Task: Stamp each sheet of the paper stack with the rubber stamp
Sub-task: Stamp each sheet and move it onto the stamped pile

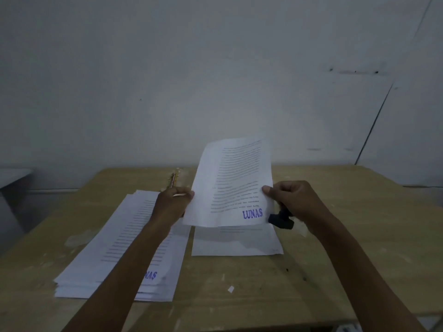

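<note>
A worn wooden table [335,236] stands against a pale wall [167,68]. Above it, both hands hold up a printed sheet [230,183] stamped "LUNAS" in blue: the left hand [173,202] pinches its left edge, while the right hand [292,200] pinches its right edge and also grips the black rubber stamp [281,219]. One paper stack [237,240] lies beneath, and another stack [115,250], already stamped on top, lies to the left.

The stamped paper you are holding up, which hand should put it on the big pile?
Probably the left hand. It pinches the stamped paper on the side nearest the big pile, which already shows a blue stamp. The right hand also grips the rubber stamp.
</note>
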